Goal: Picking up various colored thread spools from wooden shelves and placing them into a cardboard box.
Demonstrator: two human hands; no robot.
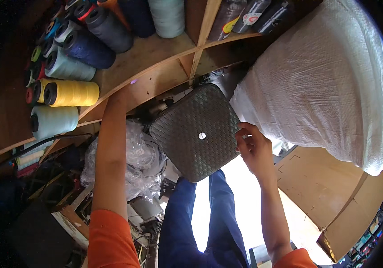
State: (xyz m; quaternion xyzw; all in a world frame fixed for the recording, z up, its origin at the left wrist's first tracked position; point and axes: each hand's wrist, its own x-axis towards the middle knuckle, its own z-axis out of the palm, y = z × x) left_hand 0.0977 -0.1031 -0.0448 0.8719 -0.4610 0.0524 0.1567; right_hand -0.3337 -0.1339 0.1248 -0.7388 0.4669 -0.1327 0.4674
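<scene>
The black square textured panel with rounded corners and a small central hole [184, 120] sits in front of the person's blue-trousered legs [220, 210], below the pale wooden shelf [155, 51]. It looks stiff, fairly light and not fragile; its rim seems the best hold. The right hand [256, 147] bends inward, fingers half curled at the panel's right edge; whether they grip is unclear. The left forearm [110, 156] stretches forward under the shelf, its hand hidden.
</scene>
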